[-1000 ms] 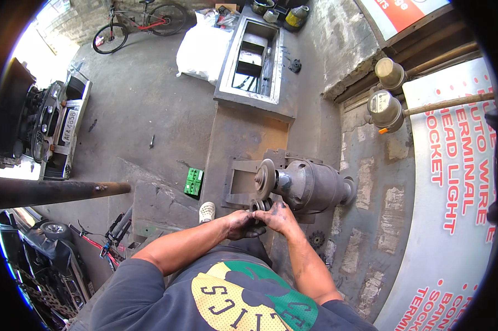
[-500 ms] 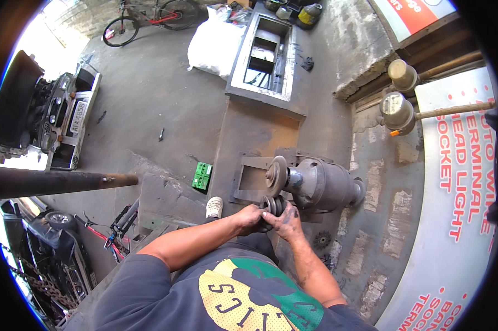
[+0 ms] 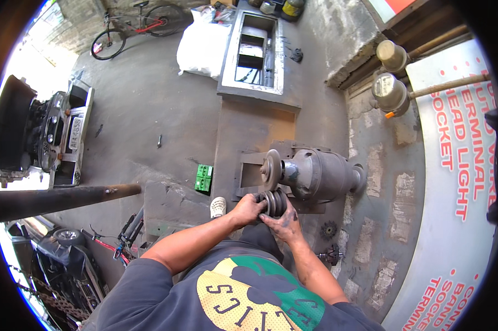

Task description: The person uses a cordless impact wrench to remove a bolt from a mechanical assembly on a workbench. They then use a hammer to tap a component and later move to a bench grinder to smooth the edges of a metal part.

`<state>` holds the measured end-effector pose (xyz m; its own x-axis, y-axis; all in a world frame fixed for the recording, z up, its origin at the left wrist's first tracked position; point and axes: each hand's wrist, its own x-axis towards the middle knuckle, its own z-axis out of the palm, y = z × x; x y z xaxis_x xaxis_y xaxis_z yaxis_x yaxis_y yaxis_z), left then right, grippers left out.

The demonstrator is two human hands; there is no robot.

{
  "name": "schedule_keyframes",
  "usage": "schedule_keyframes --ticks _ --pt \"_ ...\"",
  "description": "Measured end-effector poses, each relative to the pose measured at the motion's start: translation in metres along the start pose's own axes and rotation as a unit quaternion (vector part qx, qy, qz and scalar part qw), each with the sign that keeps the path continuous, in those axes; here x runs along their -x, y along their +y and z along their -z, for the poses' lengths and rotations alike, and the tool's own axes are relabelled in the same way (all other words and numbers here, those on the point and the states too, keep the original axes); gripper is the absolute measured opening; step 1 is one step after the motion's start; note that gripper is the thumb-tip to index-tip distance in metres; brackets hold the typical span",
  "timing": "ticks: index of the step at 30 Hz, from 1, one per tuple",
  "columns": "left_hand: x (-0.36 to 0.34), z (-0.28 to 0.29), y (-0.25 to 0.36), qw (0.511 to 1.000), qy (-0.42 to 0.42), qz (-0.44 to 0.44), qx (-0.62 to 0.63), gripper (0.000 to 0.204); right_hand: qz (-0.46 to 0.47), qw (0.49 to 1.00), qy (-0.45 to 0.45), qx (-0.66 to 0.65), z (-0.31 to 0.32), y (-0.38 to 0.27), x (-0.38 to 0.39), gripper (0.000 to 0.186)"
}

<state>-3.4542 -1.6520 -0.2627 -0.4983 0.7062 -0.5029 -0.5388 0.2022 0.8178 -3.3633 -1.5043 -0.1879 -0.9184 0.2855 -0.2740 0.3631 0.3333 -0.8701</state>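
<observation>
Both of my hands grip a dark, grooved metal pulley (image 3: 274, 203) in front of my body. My left hand (image 3: 247, 211) is closed round its left end. From the right and below, my right hand (image 3: 285, 223), its fingers smudged black, holds the other side. Some of the fingertips are hidden behind the part. Just beyond the pulley, close but seemingly apart from it, is the round wheel (image 3: 270, 170) of a grey bench grinder (image 3: 325, 177). Whether the wheel is spinning I cannot tell.
A green box (image 3: 203, 177) lies on the floor left of the grinder's base. Ahead stands an open metal box (image 3: 223, 83) beside a white sack (image 3: 203, 49). A dark pole (image 3: 67, 197) juts in from the left. Toothed round parts (image 3: 329, 229) lie at right, near a wall with meters (image 3: 390, 94).
The pulley has turned in my hands, so more of its grooved side shows. My right hand has shifted slightly round it. The whole view has swung a little.
</observation>
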Motion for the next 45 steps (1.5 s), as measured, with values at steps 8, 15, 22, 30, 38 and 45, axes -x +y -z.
schedule_keyframes --ticks 8,15,22,30,38,45 --pt "0.010 -0.005 0.021 0.955 -0.052 0.201 0.214 0.025 -0.102 0.978 -0.058 0.173 0.018 -0.041 -0.030 0.053" --pt "0.001 0.010 -0.001 0.997 -0.005 0.052 -0.048 0.029 -0.173 0.942 -0.127 0.259 0.019 -0.053 -0.047 0.063" --pt "-0.003 0.003 -0.017 0.996 -0.023 0.055 0.061 0.030 -0.030 0.999 -0.007 -0.005 0.003 -0.006 0.003 0.084" --pt "0.014 -0.007 0.009 0.947 -0.044 0.211 0.239 0.021 -0.168 0.964 -0.086 0.188 0.008 -0.022 -0.046 0.077" --pt "0.015 0.012 0.000 0.989 0.019 -0.029 -0.144 0.028 -0.121 0.982 -0.093 0.107 0.013 -0.050 -0.018 0.068" --pt "-0.013 0.013 -0.019 0.995 -0.043 0.084 0.039 0.026 -0.104 0.986 -0.061 0.119 0.012 -0.052 -0.015 0.059"
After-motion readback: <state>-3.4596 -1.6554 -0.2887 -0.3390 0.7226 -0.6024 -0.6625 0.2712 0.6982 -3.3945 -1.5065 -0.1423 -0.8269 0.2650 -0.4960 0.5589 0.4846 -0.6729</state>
